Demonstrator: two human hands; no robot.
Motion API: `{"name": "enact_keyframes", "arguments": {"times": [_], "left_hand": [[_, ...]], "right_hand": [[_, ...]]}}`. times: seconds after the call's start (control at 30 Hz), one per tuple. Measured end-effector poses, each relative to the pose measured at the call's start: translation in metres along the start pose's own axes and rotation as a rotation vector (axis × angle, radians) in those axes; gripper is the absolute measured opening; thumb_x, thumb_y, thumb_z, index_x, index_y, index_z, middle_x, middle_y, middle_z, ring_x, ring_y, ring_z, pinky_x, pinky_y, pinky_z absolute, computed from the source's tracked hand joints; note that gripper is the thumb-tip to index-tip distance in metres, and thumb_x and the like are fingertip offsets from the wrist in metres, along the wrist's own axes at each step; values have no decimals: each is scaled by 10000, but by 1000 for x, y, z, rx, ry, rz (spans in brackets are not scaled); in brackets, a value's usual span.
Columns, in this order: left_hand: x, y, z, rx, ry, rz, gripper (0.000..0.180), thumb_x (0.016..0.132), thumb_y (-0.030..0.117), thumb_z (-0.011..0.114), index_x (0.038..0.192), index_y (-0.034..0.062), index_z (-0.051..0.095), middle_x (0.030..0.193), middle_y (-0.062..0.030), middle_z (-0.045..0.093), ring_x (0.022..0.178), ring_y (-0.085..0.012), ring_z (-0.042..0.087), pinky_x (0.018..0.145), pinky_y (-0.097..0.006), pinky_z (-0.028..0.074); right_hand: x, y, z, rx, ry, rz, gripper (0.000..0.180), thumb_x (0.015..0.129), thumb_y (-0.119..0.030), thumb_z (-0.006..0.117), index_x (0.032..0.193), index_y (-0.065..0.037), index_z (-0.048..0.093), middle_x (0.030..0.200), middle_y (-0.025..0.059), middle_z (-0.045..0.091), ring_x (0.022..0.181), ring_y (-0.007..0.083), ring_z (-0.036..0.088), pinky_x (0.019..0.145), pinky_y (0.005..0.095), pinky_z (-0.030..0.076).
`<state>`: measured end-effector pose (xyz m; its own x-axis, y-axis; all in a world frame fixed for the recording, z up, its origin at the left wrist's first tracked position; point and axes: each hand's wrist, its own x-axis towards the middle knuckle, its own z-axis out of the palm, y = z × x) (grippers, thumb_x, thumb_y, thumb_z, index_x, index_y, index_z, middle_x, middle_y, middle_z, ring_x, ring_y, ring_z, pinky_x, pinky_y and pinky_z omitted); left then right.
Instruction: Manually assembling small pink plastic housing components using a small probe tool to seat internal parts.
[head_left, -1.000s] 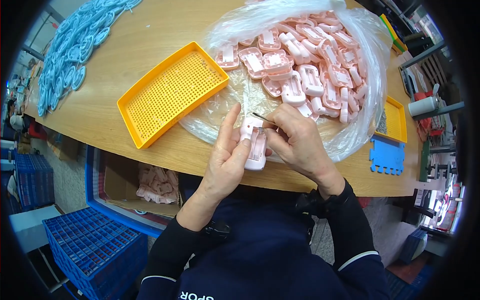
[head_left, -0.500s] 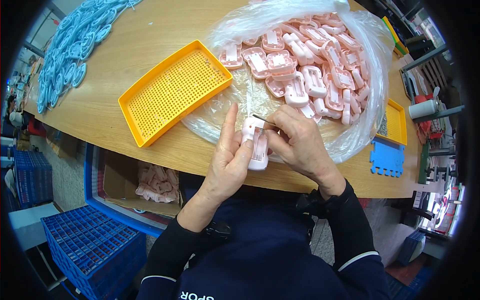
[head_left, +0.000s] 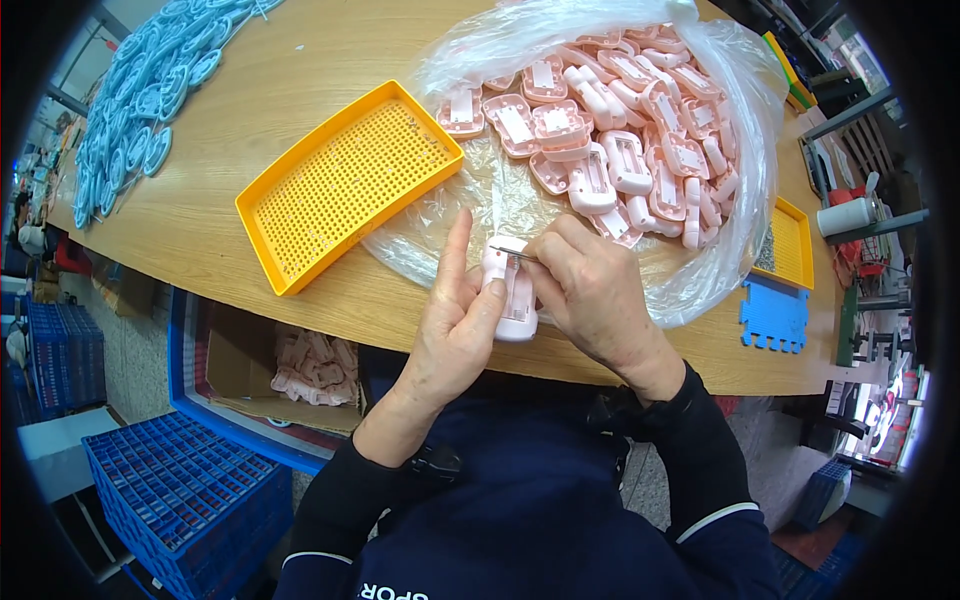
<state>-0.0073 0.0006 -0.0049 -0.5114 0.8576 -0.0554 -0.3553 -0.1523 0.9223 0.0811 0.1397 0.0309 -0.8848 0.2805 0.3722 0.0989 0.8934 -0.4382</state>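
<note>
Near the table's front edge, my left hand point(head_left: 447, 335) holds a pale pink plastic housing point(head_left: 517, 308) with an oblong recess in its face. The left thumb presses on the housing's side, and the index finger stretches out past it. Pinched in my right hand point(head_left: 592, 290) is a thin dark pointed tool point(head_left: 514, 253), its kind unclear. Its tip reaches over the housing's far end, close to a small hole there. Just beyond both hands, a clear plastic bag point(head_left: 735, 75) lies open with a heap of similar pink housings point(head_left: 628, 165).
A yellow perforated tray point(head_left: 350, 185) stands at the left of the bag. Tangled light blue plastic parts point(head_left: 165, 90) lie at the far left. On the right are a smaller yellow tray point(head_left: 800, 240) and a blue foam mat point(head_left: 773, 317). Below the table, a cardboard box point(head_left: 240, 355) holds pink pieces.
The tool's tip has come nearer and a little left, onto the housing's far end. My right hand has shifted slightly; my left hand and the housing stay nearly in place.
</note>
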Motion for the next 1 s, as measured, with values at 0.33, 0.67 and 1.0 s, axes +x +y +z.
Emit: {"name": "enact_keyframes", "arguments": {"times": [0.33,0.67,1.0], "left_hand": [[0,2,1,-18,8,0,705,991,38,396,1512,37,-78,1074,-129,611,905,-111,577,821,-255,462],[-1,2,2,-21,15,-1,709,988,39,407,1514,36,-68,1064,-118,613,901,-98,568,809,-247,458],[-2,-4,3,75,17,53,703,973,24,405,1519,33,-38,1023,-101,603,841,-85,555,765,-235,462]], "right_hand": [[2,4,-1,109,11,19,89,783,-49,681,839,-14,620,760,93,564,666,257,608,571,351,476],[0,5,2,117,30,31,73,778,-27,652,832,-21,604,769,93,552,657,262,592,571,353,470],[-2,-1,3,68,91,-7,83,756,-16,665,799,-28,596,742,94,545,635,274,592,549,361,470]]}}
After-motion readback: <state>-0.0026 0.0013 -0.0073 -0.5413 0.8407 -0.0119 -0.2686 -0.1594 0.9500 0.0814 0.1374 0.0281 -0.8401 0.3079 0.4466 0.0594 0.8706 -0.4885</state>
